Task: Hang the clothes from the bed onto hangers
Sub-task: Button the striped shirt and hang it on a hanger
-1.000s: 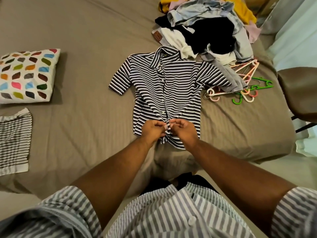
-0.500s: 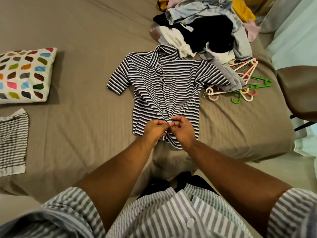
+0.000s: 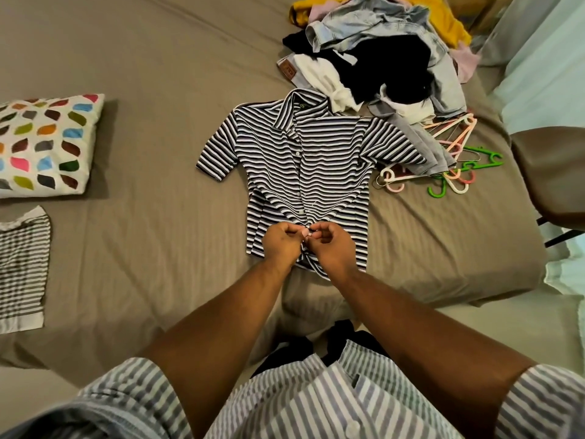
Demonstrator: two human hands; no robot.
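striped knit, soft and light by the look of it, the shirt (image 3: 304,172) lies flat on the bed (image 3: 158,248), collar away from the person, while the left hand (image 3: 282,245) and right hand (image 3: 330,247) each pinch its front edge near the hem, fingers curled. it will likely sag, so the collar or shoulders seem best to lift by; hangers (image 3: 452,153) lie beside its sleeve, partly under the clothes heap (image 3: 380,58).

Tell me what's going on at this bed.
A striped shirt lies flat on the bed. The left hand and right hand pinch its front near the hem, seemingly working a button. A pile of clothes and loose hangers lie beyond it; the shirt is not yet on a hanger.
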